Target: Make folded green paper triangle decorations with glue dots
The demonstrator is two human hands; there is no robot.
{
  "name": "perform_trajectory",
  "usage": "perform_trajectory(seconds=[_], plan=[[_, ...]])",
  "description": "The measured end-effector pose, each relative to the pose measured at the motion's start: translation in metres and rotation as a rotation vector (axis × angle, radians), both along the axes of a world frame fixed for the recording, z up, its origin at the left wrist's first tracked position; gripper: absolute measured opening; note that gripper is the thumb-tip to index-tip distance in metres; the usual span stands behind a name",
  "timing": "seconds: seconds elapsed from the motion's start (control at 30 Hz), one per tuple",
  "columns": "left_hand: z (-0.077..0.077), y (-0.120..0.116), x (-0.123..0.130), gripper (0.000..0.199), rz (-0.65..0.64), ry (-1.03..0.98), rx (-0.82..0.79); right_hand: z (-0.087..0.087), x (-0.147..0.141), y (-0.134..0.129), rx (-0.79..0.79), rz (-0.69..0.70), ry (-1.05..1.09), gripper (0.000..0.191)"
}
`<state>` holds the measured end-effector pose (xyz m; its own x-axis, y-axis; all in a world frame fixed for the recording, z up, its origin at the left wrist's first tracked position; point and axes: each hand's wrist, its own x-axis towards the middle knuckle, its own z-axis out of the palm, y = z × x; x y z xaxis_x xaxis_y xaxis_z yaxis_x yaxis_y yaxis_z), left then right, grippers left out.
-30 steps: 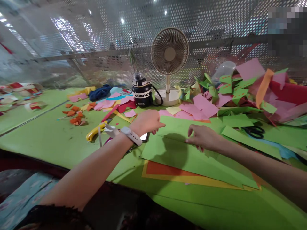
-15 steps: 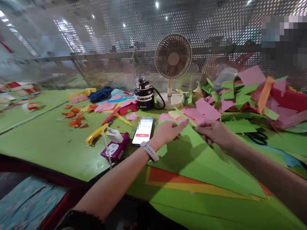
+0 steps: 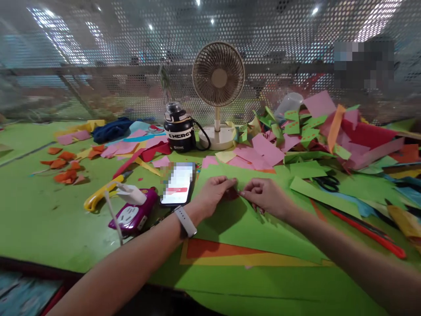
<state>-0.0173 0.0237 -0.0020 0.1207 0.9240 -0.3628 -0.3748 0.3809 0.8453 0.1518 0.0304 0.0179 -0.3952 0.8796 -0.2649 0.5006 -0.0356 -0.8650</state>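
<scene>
My left hand (image 3: 213, 193), a pale watch band (image 3: 185, 221) on its wrist, is closed with thumb and forefinger pinched together. Facing it, nearly touching, my right hand (image 3: 265, 196) pinches in the same way. Both sets of fingertips seem to grip green paper (image 3: 217, 224), though its held edge blends with the green below and is partly hidden. Both hands cast shadows on the sheet. Under its near edge show an orange sheet (image 3: 213, 249) and a yellow sheet (image 3: 237, 260). A light green paper strip (image 3: 325, 197) lies beyond my right forearm.
Left of my hands are a phone (image 3: 179, 184), a purple power strip (image 3: 144, 206) with a plugged charger and a yellow-handled cutter (image 3: 101, 193). Behind stand a black bottle (image 3: 179, 136) and a fan (image 3: 219, 74). Paper scraps (image 3: 263, 151), black scissors (image 3: 327, 182) and a red cutter (image 3: 368, 232) lie rightward.
My view has turned a little to the right. My hands have come closer together and lower over the green sheet. The light green strip and red cutter at the right now show plainly.
</scene>
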Motion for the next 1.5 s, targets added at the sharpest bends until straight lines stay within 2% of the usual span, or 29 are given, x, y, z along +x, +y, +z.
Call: perform_trajectory(seconds=[0.1, 0.17, 0.27, 0.3, 0.37, 0.43, 0.5, 0.57, 0.77, 0.93, 1.07, 1.2, 1.33, 1.5], plan=[[0.004, 0.003, -0.008, 0.019, 0.142, -0.020, 0.021, 0.010, 0.013, 0.002, 0.030, 0.105, -0.107, 0.019], [0.009, 0.005, -0.012, 0.020, 0.178, -0.032, 0.019, 0.020, 0.026, 0.005, 0.171, 0.112, -0.152, 0.019], [0.013, 0.005, -0.014, 0.023, 0.123, -0.040, -0.003, 0.033, 0.040, 0.008, 0.679, 0.126, -0.178, 0.017], [0.012, 0.004, -0.013, 0.023, 0.083, -0.046, -0.017, 0.035, 0.041, 0.007, 0.868, 0.177, -0.187, 0.025], [0.010, 0.002, -0.012, 0.023, -0.004, -0.067, -0.033, 0.034, 0.039, 0.006, 1.151, 0.361, -0.232, 0.048], [0.007, 0.000, -0.010, 0.021, -0.077, -0.098, -0.020, 0.028, 0.034, 0.002, 1.269, 0.571, -0.297, 0.060], [0.004, -0.002, -0.010, 0.021, -0.128, -0.132, -0.008, 0.021, 0.029, -0.001, 1.300, 0.702, -0.318, 0.058], [0.003, -0.003, -0.009, 0.022, -0.148, -0.165, -0.026, 0.016, 0.026, -0.003, 1.315, 0.745, -0.301, 0.051], [-0.001, -0.002, -0.008, 0.033, -0.054, -0.231, -0.041, 0.013, 0.026, -0.007, 1.349, 0.779, -0.332, 0.044], [0.001, -0.005, -0.005, 0.039, -0.046, -0.195, -0.025, 0.010, 0.024, -0.009, 1.229, 0.770, -0.233, 0.045], [0.003, -0.007, -0.002, 0.040, -0.061, -0.198, -0.004, 0.009, 0.025, -0.009, 1.199, 0.694, -0.242, 0.041], [0.001, -0.009, -0.001, 0.041, -0.060, -0.205, 0.017, 0.007, 0.024, -0.008, 1.266, 0.663, -0.109, 0.029], [-0.001, -0.011, 0.002, 0.037, -0.052, -0.211, 0.089, 0.005, 0.018, -0.010, 1.282, 0.470, -0.070, 0.013], [0.000, -0.016, 0.007, 0.035, -0.041, -0.203, 0.191, 0.008, 0.012, -0.014, 1.278, 0.314, -0.139, 0.018]])
